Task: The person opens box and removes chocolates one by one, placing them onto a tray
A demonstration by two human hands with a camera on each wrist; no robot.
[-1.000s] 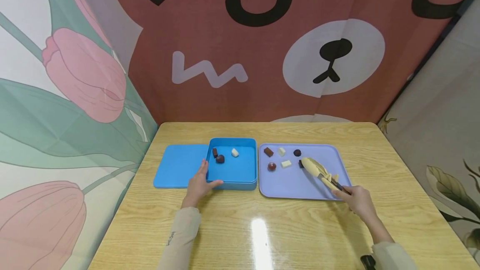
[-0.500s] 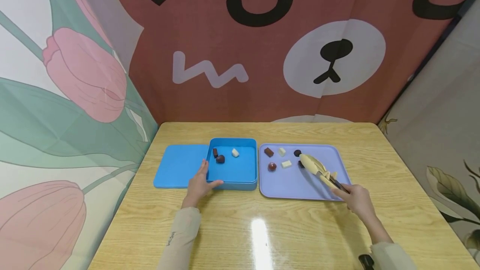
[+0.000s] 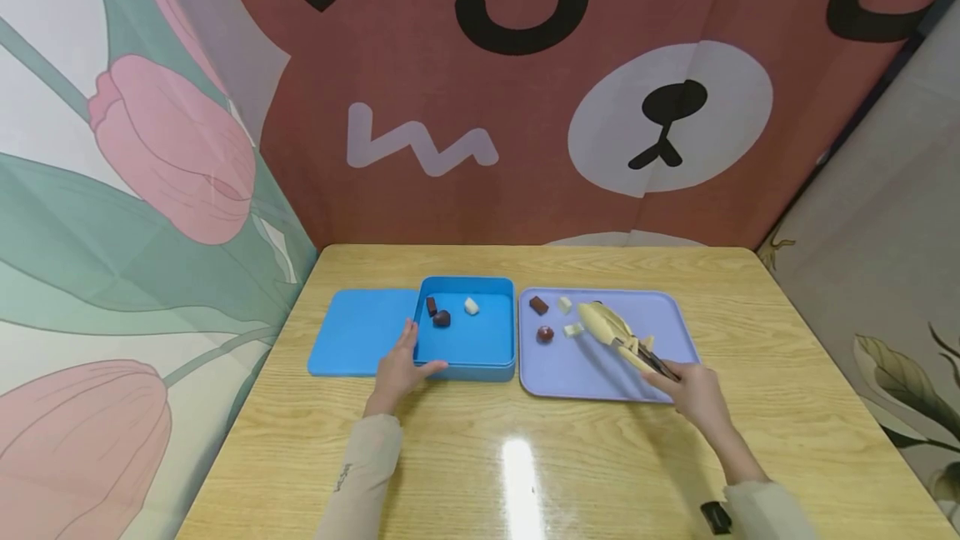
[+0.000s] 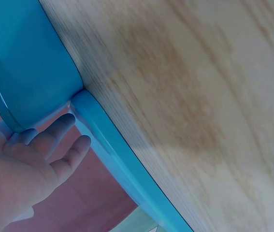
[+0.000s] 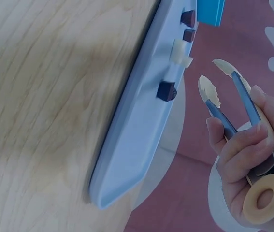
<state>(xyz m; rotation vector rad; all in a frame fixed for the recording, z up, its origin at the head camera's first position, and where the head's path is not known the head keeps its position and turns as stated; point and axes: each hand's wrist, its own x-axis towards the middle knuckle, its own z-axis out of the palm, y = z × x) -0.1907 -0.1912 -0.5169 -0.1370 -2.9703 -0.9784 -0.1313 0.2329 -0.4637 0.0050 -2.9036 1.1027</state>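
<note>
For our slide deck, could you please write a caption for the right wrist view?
Right hand holding open, empty tongs above a lilac tray of small dark pieces and white pieces.

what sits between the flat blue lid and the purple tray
The open blue box, holding two dark pieces and one white piece; the head view shows it.

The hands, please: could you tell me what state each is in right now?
Left hand: open, touching the blue box.
Right hand: closed around the tongs.
</note>
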